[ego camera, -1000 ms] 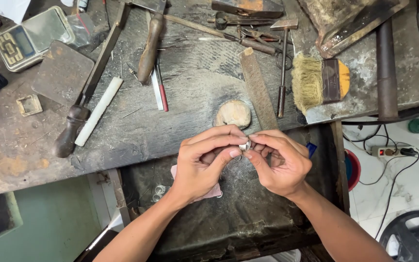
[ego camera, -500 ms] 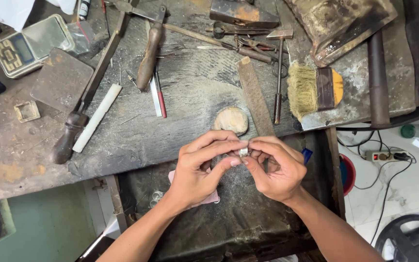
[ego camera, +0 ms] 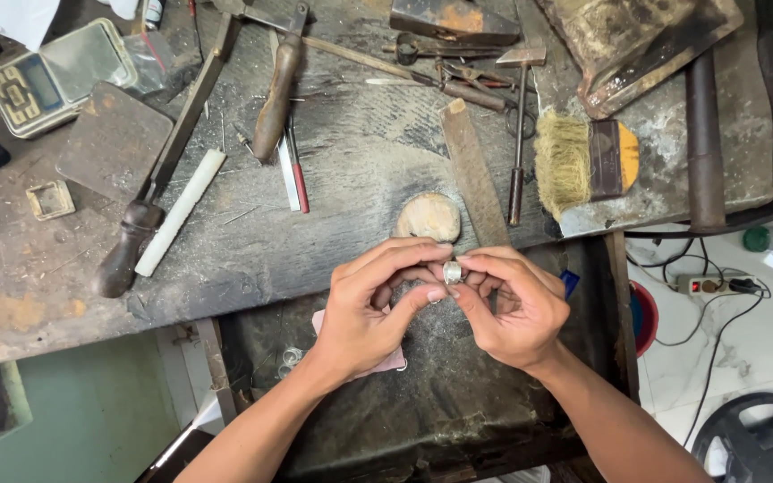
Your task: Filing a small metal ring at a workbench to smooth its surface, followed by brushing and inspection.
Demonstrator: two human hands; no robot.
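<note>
Item: 1 small silver ring-like piece (ego camera: 452, 272), pinched between the fingertips of the left hand (ego camera: 378, 304) and right hand (ego camera: 512, 304), both closed narrow on it, held over the open drawer (ego camera: 422, 394) below the workbench (ego camera: 351, 170) edge. Its form is mostly hidden by fingers. Under the left hand, a pink cloth (ego camera: 386, 358), largely covered. Nearby on the bench: round pale lump (ego camera: 428, 217), flat file (ego camera: 474, 174), brush (ego camera: 583, 161). Digital scale (ego camera: 51, 76) at far left.

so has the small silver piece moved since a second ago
No. The small silver piece remains pinched between both hands' fingertips, just below the round pale lump on the bench, as before.
</note>
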